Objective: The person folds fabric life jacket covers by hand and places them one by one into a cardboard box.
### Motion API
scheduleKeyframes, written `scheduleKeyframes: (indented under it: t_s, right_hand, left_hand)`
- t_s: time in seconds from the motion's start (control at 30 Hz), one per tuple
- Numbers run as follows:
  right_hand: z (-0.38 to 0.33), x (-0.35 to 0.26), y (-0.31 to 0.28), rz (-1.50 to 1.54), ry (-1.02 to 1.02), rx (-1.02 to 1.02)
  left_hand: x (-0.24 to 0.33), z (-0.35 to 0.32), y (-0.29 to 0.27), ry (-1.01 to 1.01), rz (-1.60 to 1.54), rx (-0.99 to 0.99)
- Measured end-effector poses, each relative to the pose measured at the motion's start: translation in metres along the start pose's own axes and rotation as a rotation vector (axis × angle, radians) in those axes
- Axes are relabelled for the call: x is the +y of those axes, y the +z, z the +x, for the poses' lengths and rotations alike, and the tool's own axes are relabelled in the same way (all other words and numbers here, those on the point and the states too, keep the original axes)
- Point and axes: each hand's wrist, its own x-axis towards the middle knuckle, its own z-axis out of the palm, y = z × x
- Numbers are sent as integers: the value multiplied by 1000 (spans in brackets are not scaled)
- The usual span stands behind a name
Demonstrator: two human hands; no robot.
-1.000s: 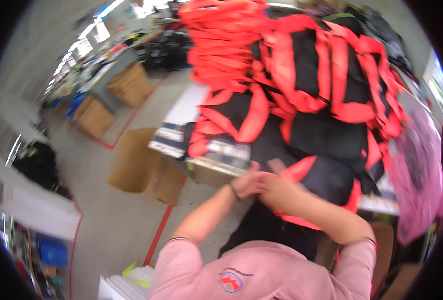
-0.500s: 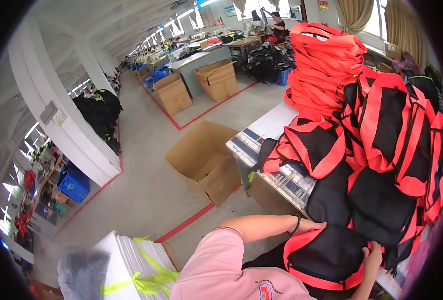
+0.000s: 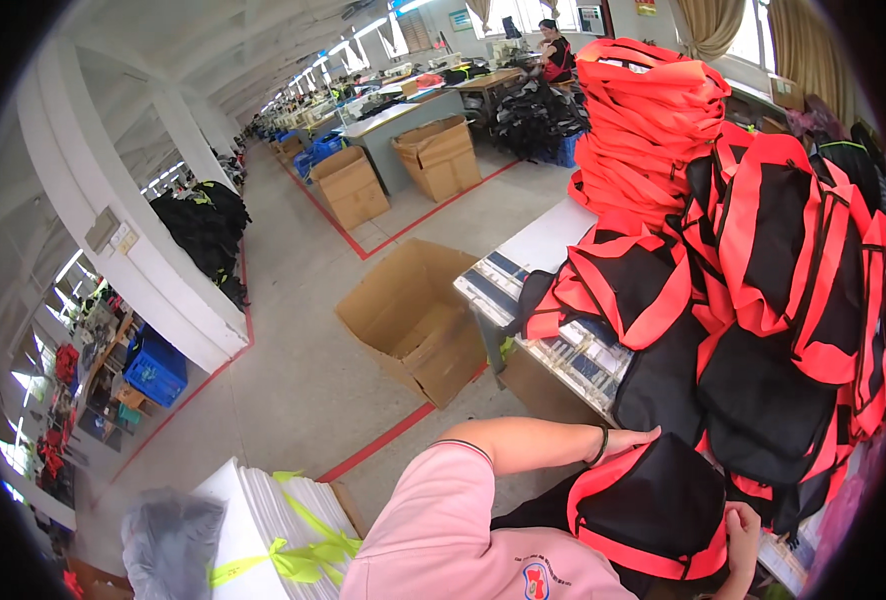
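L hand has its grip closed on the upper-left edge of a blk bag w/ coral-red trim; fingers partly hidden. R hand is at the bag's right edge, fingers curled; can't tell if that grip is closed. Bag's btwn both hands, right in front of the pink shirt, near side of the table. More blk/coral-red bags lie beyond it, next to a tall coral-red stack. Open cardboard box is on the floor, L of table. White sheets tied w/ yellow-green ribbon, lower L.
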Motion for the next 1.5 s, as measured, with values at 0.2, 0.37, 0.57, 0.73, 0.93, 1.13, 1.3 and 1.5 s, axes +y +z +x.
scheduleKeyframes:
  t_s: [0.2, 0.37, 0.57, 0.73, 0.93, 1.13, 1.3, 1.5]
  right_hand:
    - [-6, 41, -16, 147, 62, -60]
    - [-12, 52, -22, 547, 100, -199]
    - [-14, 37, -35, 433, 234, -463]
    - [-13, 15, -32, -3, 310, -432]
    - [-13, 17, -24, -201, 215, -452]
    - [-3, 61, -26, -302, 7, 20]
    - [19, 27, -2, -281, -118, 439]
    - [46, 43, -1, -503, -258, 603]
  left_hand:
    - [2, -6, 19, -21, 41, -101]
    - [5, -10, 27, -154, 104, -110]
    - [2, -17, 26, -119, 493, -124]
    - [-4, -14, 32, -108, 571, -216]
    - [-13, -14, 55, -181, 444, -168]
    - [-25, -14, 67, 31, 799, -150]
    - [-35, -12, 82, 315, 951, -95]
    - [-27, -11, 90, 641, 1226, 96]
